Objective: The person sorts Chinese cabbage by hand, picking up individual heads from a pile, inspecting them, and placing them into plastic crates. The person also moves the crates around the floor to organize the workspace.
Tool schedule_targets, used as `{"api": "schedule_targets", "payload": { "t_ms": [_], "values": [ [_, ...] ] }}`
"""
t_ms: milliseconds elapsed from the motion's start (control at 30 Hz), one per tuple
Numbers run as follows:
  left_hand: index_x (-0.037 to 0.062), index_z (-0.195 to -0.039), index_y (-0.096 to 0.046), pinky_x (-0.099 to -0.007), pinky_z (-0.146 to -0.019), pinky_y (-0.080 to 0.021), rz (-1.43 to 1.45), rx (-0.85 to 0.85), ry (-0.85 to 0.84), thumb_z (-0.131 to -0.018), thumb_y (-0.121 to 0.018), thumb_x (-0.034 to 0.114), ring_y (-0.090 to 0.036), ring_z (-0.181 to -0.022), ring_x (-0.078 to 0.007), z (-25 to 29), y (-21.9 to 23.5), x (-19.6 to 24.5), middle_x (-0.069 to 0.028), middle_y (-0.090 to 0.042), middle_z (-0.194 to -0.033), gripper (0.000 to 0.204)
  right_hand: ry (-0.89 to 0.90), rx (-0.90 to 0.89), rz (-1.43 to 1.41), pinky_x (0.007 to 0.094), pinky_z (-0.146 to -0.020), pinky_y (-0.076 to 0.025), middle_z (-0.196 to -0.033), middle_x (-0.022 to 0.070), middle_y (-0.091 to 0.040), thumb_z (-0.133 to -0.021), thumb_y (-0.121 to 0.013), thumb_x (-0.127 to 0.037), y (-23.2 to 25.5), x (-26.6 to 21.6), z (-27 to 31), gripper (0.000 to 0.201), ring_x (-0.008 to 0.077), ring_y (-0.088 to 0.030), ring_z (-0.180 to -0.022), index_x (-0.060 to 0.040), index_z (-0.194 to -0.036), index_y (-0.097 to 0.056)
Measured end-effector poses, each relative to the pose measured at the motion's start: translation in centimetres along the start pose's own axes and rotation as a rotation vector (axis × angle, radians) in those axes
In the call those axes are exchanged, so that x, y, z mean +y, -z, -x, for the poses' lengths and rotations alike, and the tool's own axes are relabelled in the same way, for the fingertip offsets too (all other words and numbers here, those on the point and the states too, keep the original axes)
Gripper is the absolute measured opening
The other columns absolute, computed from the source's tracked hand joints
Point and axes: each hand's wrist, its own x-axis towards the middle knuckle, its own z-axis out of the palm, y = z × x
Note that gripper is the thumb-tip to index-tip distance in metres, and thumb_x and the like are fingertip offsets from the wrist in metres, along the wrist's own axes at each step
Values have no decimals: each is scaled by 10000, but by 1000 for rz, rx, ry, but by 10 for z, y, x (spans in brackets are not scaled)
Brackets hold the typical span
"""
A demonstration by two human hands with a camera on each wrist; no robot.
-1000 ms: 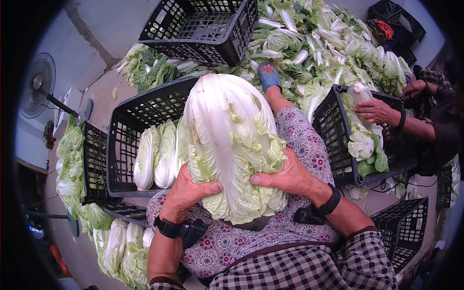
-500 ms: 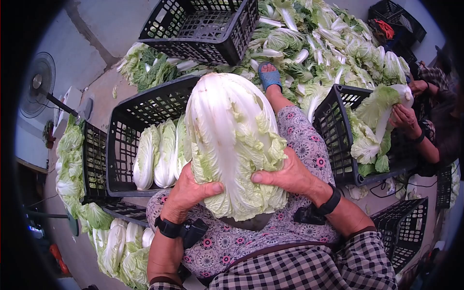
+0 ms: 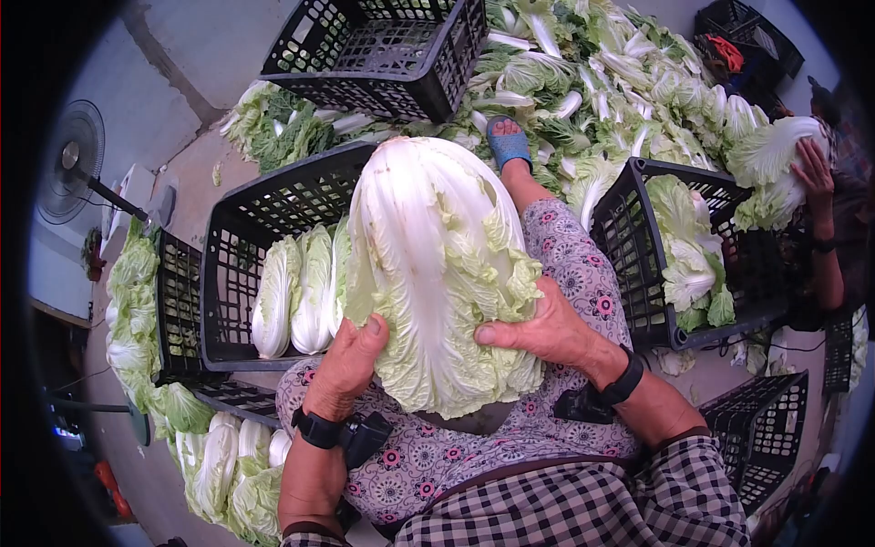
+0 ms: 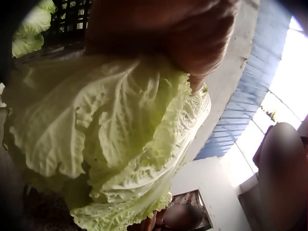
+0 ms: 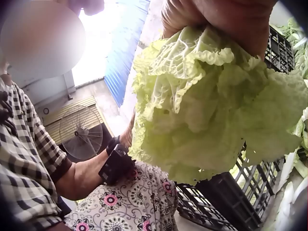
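Observation:
A large napa cabbage (image 3: 437,283) stands over the person's lap, white base up and leafy end down toward the body. The right hand (image 3: 547,328) grips its lower right side, thumb laid over the front leaves and fingers hidden behind. At the lower left side, the left hand (image 3: 344,369) holds the cabbage with its thumb raised along the leaf edge; its other fingers are hidden. Both wrist views show frilled outer leaves close under the palms. Beside the left hand, a black crate (image 3: 239,365) holds several trimmed cabbages (image 3: 276,296).
Another black crate (image 3: 437,87) stands beyond, by a wide heap of loose leaves (image 3: 547,82). To the right, another person's hand (image 3: 814,173) holds a cabbage near a crate (image 3: 629,246) containing leaves. More cabbages (image 3: 223,465) lie at lower left; a fan (image 3: 73,159) stands farther left.
The left thumb has shifted from the cabbage's front leaves to its left edge. The right hand stays in place. At right, the other person has moved a cabbage away from the crate.

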Motion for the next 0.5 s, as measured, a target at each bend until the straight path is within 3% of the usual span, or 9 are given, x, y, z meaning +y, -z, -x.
{"api": "schedule_targets", "payload": {
  "t_ms": [233,333,433,467,500],
  "values": [
    [3,-1347,-343,-310,-957,-371,29,-50,-18,-891,-554,385,-474,-1116,-165,-5,-7,6,-87,-490,-1256,631,-14,65,90,302,-914,-440,-1135,86,-591,-725,-777,-170,-1,-1,-1,612,148,-554,-1033,13,-1230,-485],
    [6,-1319,-383,-316,-941,-384,-188,0,-245,-875,-577,391,-503,-1082,-177,-20,5,-11,-98,-511,-1231,619,78,206,125,287,-917,-438,-1129,78,-597,-703,-783,-99,10,-29,-1,607,142,-562,-1024,13,-1223,-492],
    [52,-1306,-389,-291,-837,-468,-78,30,-213,-811,-652,442,-555,-1030,-169,-22,2,-1,-99,-541,-1188,683,303,432,245,279,-865,-463,-1049,57,-638,-711,-775,-104,52,-68,10,487,119,-583,-958,-16,-1143,-568],
    [45,-1274,-417,-291,-831,-472,-51,13,-181,-807,-656,443,-563,-1017,-178,-22,5,0,-105,-553,-1164,659,421,536,183,269,-819,-479,-1024,60,-646,-731,-761,-125,65,-83,17,424,117,-600,-885,-9,-1102,-593],
    [37,-1243,-445,-292,-825,-476,-25,3,-150,-803,-660,444,-571,-1004,-186,-21,8,1,-111,-565,-1140,636,423,560,120,273,-783,-503,-1009,66,-647,-752,-736,-121,85,-100,27,381,129,-624,-832,4,-1083,-594]
  ]
}}
